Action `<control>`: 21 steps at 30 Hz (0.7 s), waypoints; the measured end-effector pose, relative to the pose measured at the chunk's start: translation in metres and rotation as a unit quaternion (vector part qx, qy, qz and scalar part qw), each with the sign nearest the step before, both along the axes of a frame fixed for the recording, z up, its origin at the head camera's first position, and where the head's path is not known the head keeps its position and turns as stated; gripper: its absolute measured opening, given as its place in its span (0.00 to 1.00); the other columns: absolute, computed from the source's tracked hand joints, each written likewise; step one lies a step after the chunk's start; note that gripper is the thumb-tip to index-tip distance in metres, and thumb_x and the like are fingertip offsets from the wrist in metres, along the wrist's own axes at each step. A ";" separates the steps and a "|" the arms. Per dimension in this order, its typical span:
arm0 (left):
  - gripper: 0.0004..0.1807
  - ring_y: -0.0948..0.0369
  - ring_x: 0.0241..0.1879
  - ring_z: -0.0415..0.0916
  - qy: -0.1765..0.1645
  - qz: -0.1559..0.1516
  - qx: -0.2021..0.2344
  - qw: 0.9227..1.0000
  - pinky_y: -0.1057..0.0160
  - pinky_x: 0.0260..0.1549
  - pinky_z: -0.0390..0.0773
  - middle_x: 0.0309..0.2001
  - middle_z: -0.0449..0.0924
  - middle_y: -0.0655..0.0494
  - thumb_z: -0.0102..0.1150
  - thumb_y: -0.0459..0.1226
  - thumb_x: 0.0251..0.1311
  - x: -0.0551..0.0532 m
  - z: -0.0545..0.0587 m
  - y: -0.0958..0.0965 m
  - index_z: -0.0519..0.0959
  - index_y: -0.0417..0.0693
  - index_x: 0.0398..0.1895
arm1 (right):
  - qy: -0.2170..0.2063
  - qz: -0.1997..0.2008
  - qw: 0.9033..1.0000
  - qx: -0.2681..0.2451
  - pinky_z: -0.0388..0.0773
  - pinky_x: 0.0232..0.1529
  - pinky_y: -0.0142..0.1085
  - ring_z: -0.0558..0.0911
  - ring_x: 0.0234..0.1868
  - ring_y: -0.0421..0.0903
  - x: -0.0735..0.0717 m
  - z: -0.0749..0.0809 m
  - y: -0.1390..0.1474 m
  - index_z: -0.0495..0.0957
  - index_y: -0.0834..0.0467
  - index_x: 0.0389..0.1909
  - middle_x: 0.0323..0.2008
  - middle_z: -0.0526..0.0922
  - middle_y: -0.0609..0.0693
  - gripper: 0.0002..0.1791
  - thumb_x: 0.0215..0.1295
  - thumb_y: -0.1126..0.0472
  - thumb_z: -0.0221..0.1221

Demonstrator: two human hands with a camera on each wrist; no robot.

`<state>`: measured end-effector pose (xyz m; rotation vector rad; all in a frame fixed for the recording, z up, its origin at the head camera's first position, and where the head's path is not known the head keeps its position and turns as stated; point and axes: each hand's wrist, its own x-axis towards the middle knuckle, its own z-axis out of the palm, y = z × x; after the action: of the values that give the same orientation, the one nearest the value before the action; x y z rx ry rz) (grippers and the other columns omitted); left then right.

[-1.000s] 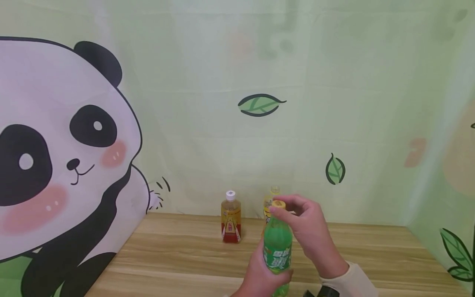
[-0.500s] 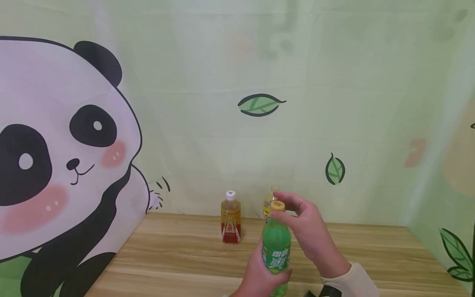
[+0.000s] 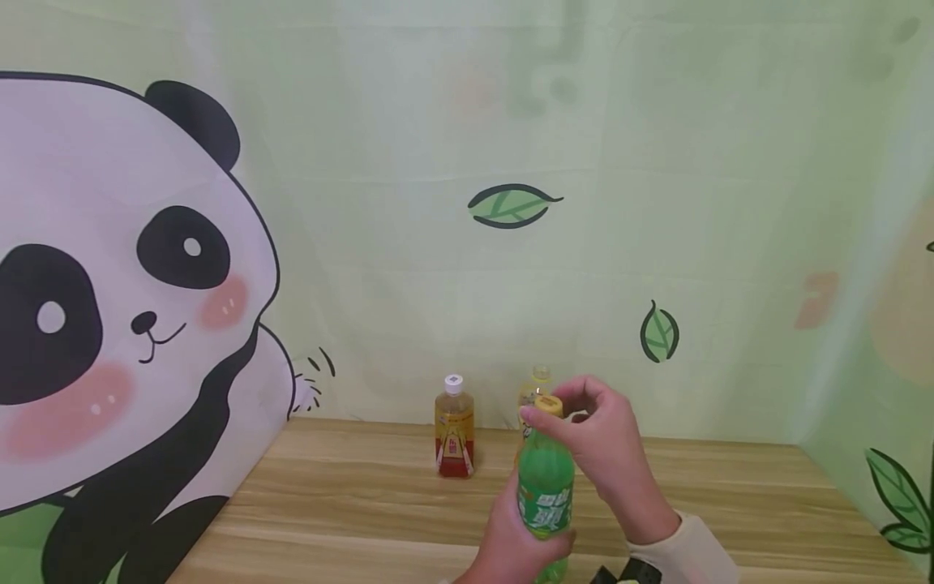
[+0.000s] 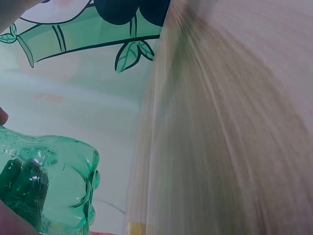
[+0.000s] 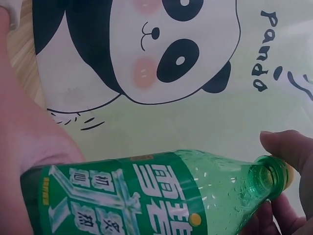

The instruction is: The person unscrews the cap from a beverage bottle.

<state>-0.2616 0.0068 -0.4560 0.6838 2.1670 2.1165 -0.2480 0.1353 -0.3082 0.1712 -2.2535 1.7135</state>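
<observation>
A green plastic soda bottle (image 3: 546, 466) stands upright above the table, tilted slightly. My left hand (image 3: 507, 531) grips its lower body, below and around the green label. At the top, my right hand (image 3: 609, 442) pinches the yellow cap (image 3: 549, 404) between thumb and fingers. Seen in the right wrist view, the bottle label (image 5: 112, 191) carries white characters, and the right thumb (image 5: 288, 145) lies by the neck. The clear green base (image 4: 68, 181) shows in the left wrist view, with most of the left hand out of that picture.
A tea-coloured bottle with a white cap (image 3: 454, 430) stands on the wooden table (image 3: 350, 487). Behind the green bottle, a yellow-labelled bottle (image 3: 541, 377) is partly hidden; its top appears uncapped. A green panda-print cloth (image 3: 409, 284) hangs behind the table.
Half a second ago my right fingers were spread looser around the cap; now they close on it, thumb across its front. The left hand's grip on the bottle stays nearly the same.
</observation>
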 end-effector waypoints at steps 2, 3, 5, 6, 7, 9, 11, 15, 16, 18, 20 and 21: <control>0.42 0.60 0.50 0.81 0.003 0.000 0.003 1.000 0.63 0.53 0.80 0.53 0.82 0.60 0.74 0.32 0.47 0.000 0.000 0.000 0.67 0.73 0.64 | 0.003 -0.002 1.000 0.003 0.78 0.38 0.34 0.78 0.39 0.48 0.000 0.000 0.000 0.82 0.58 0.43 0.39 0.83 0.51 0.26 0.49 0.48 0.79; 0.43 0.60 0.50 0.81 0.003 0.000 0.004 1.000 0.63 0.53 0.80 0.53 0.82 0.60 0.74 0.32 0.47 0.000 0.000 0.000 0.67 0.73 0.64 | 0.005 -0.002 1.000 0.002 0.78 0.38 0.34 0.78 0.38 0.48 0.001 0.000 0.000 0.83 0.58 0.42 0.38 0.83 0.51 0.25 0.49 0.48 0.79; 0.43 0.60 0.50 0.81 0.001 0.002 0.004 1.000 0.63 0.53 0.80 0.52 0.82 0.60 0.74 0.32 0.46 0.000 0.000 0.000 0.67 0.74 0.64 | 0.007 0.000 1.000 0.001 0.79 0.37 0.34 0.79 0.37 0.48 0.001 0.001 0.000 0.84 0.58 0.43 0.38 0.84 0.51 0.25 0.49 0.48 0.79; 0.43 0.60 0.49 0.81 0.000 0.004 0.004 1.000 0.63 0.53 0.80 0.52 0.82 0.61 0.74 0.32 0.46 0.000 0.000 0.001 0.67 0.73 0.64 | 0.006 0.001 1.000 -0.002 0.79 0.37 0.34 0.79 0.37 0.48 0.002 0.001 0.000 0.85 0.58 0.43 0.38 0.84 0.51 0.24 0.49 0.49 0.79; 0.43 0.60 0.49 0.81 -0.001 0.005 0.003 1.000 0.63 0.53 0.80 0.52 0.82 0.61 0.75 0.32 0.46 0.000 0.000 0.001 0.67 0.73 0.64 | 0.005 0.004 1.000 -0.005 0.80 0.37 0.34 0.80 0.36 0.49 0.002 0.001 0.000 0.85 0.58 0.43 0.38 0.84 0.52 0.24 0.49 0.49 0.79; 0.43 0.59 0.49 0.81 -0.007 0.006 0.003 1.000 0.63 0.53 0.80 0.51 0.82 0.62 0.75 0.33 0.47 0.000 0.000 0.001 0.67 0.74 0.64 | 0.003 0.010 1.000 -0.013 0.81 0.37 0.34 0.80 0.36 0.49 0.002 0.001 0.001 0.86 0.58 0.44 0.38 0.84 0.52 0.23 0.50 0.50 0.79; 0.43 0.59 0.49 0.81 -0.010 0.008 0.004 1.000 0.62 0.53 0.80 0.51 0.82 0.62 0.75 0.34 0.47 0.000 0.000 0.000 0.67 0.74 0.64 | -0.001 0.017 1.000 -0.020 0.82 0.37 0.34 0.81 0.38 0.48 0.002 0.001 0.001 0.86 0.58 0.45 0.39 0.84 0.52 0.23 0.51 0.51 0.78; 0.43 0.59 0.48 0.81 -0.012 0.010 0.005 1.000 0.62 0.52 0.80 0.50 0.82 0.61 0.75 0.35 0.47 0.000 0.000 0.000 0.66 0.74 0.65 | -0.012 0.042 0.998 -0.046 0.84 0.41 0.34 0.81 0.43 0.48 0.000 0.001 0.002 0.86 0.60 0.48 0.40 0.84 0.51 0.22 0.55 0.54 0.76; 0.43 0.59 0.48 0.81 -0.011 0.011 0.005 1.000 0.62 0.51 0.80 0.50 0.82 0.61 0.75 0.35 0.48 0.000 -0.001 0.000 0.66 0.74 0.65 | -0.016 0.049 0.997 -0.053 0.84 0.42 0.33 0.81 0.44 0.48 0.000 0.001 0.002 0.86 0.60 0.49 0.40 0.84 0.51 0.22 0.56 0.54 0.75; 0.42 0.59 0.48 0.81 -0.012 0.011 0.005 1.000 0.62 0.51 0.80 0.50 0.82 0.61 0.75 0.35 0.48 0.000 -0.001 -0.001 0.67 0.74 0.65 | -0.026 0.064 0.995 -0.070 0.84 0.44 0.33 0.80 0.46 0.47 0.000 0.001 0.003 0.85 0.61 0.51 0.42 0.84 0.50 0.21 0.59 0.57 0.73; 0.41 0.59 0.48 0.81 -0.015 0.010 0.006 1.000 0.61 0.51 0.80 0.50 0.82 0.61 0.75 0.36 0.48 0.000 -0.001 -0.001 0.67 0.74 0.64 | -0.036 0.080 0.993 -0.084 0.84 0.46 0.32 0.81 0.47 0.45 0.000 0.002 0.003 0.85 0.62 0.53 0.44 0.84 0.49 0.20 0.61 0.59 0.71; 0.41 0.58 0.48 0.81 -0.016 0.009 0.006 1.000 0.61 0.51 0.80 0.50 0.82 0.61 0.75 0.36 0.48 0.000 -0.001 -0.001 0.67 0.73 0.64 | -0.040 0.088 0.991 -0.092 0.84 0.47 0.32 0.81 0.47 0.45 0.000 0.002 0.003 0.84 0.62 0.54 0.45 0.84 0.48 0.20 0.62 0.60 0.70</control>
<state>-0.2620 0.0059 -0.4569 0.6293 2.1561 2.1349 -0.2481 0.1387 -0.3064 0.2725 -2.1765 2.0422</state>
